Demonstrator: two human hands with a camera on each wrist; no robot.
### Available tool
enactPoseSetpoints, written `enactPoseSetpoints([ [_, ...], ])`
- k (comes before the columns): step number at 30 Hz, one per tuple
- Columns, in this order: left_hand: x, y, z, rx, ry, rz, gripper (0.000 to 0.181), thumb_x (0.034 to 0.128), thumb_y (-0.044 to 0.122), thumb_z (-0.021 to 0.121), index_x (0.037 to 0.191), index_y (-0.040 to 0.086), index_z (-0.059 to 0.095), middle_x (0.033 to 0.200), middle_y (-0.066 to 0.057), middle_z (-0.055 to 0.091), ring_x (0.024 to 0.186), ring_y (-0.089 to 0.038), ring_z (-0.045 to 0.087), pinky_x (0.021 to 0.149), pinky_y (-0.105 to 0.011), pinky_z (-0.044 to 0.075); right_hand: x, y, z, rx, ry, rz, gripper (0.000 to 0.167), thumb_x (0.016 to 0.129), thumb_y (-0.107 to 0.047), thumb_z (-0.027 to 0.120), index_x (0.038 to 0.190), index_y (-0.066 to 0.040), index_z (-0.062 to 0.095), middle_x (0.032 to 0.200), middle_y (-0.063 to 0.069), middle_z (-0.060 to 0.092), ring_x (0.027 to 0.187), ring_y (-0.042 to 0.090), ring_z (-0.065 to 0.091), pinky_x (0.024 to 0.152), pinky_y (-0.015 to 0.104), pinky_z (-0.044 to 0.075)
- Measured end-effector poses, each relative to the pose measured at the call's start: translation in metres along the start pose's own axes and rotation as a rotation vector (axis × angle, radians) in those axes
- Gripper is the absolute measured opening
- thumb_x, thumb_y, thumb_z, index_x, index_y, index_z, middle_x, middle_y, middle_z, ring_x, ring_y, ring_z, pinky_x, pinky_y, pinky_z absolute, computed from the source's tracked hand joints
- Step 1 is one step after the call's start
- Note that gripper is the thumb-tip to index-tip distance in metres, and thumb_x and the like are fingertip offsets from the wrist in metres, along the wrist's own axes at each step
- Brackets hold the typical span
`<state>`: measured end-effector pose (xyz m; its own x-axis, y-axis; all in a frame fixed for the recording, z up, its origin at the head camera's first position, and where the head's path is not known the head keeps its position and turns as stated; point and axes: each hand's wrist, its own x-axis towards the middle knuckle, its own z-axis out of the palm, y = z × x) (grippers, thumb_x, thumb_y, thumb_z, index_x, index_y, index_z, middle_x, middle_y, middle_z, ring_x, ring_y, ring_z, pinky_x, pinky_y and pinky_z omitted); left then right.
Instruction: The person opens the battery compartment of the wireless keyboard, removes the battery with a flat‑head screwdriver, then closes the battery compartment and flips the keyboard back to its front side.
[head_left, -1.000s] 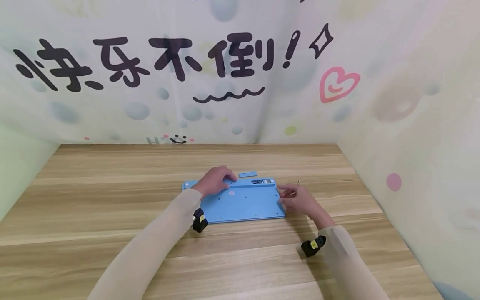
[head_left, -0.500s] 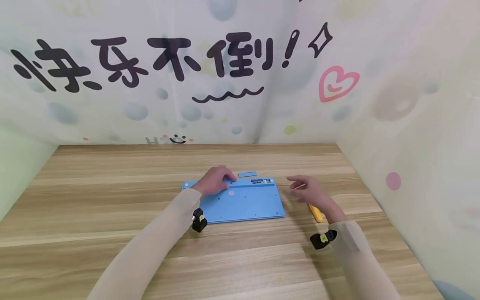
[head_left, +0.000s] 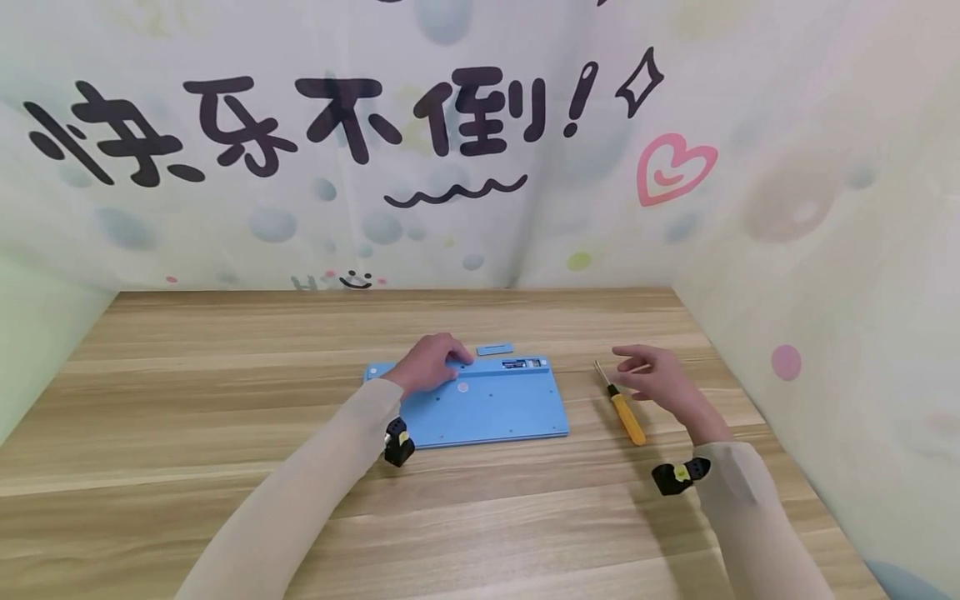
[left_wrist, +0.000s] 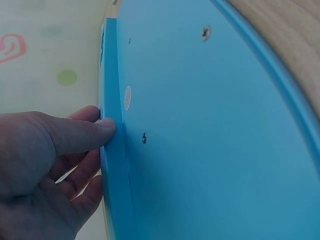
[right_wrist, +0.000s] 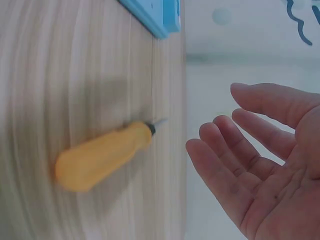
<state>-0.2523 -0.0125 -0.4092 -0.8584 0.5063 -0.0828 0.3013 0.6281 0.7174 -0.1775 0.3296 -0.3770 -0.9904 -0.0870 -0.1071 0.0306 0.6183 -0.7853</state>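
Observation:
A light-blue keyboard [head_left: 480,408] lies on the table with its screwed underside up. Its battery slot [head_left: 521,363] at the far right corner is uncovered, with a battery inside. My left hand [head_left: 429,362] grips the raised far edge; the left wrist view shows the thumb [left_wrist: 85,134] on the ridge and the fingers behind it. To the right of the keyboard is a screwdriver [head_left: 627,417] with a yellow handle, its tip pointing away. My right hand [head_left: 660,379] hovers just right of the screwdriver, fingers loosely bent, holding nothing.
Just beyond the keyboard's far edge lies a small blue battery cover [head_left: 495,349]. The wooden table [head_left: 225,358] ends at a printed cloth backdrop [head_left: 337,225] behind, with another cloth wall [head_left: 847,292] on the right.
My right hand has left the keyboard's right edge and moved right, past the screwdriver, which has come fully into sight. The left hand stays where it was.

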Motion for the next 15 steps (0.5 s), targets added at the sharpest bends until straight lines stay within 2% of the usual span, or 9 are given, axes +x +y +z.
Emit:
enactPoseSetpoints([
  [7, 0.0, -0.001, 0.0, -0.008, -0.001, -0.004, 0.026, 0.0847, -0.006, 0.059, 0.107, 0.006, 0.066, 0.109, -0.006, 0.061, 0.107, -0.022, 0.053, 0.094, -0.036, 0.042, -0.006, 0.011, -0.008, -0.028, 0.005, 0.037, 0.048, 0.088, -0.006, 0.059, 0.131, 0.009, 0.042, 0.108, 0.028, 0.054, 0.092, 0.033, 0.058, 0.068, 0.039, 0.054],
  [15, 0.0, -0.001, 0.001, -0.011, 0.005, 0.007, 0.026, 0.0846, -0.006, 0.059, 0.106, 0.006, 0.066, 0.108, -0.006, 0.061, 0.106, -0.022, 0.053, 0.093, -0.036, 0.042, -0.01, 0.03, -0.005, -0.02, 0.005, 0.081, 0.048, 0.086, -0.007, 0.063, 0.128, 0.009, 0.046, 0.103, 0.023, 0.056, 0.089, 0.028, 0.059, 0.067, 0.038, 0.053],
])
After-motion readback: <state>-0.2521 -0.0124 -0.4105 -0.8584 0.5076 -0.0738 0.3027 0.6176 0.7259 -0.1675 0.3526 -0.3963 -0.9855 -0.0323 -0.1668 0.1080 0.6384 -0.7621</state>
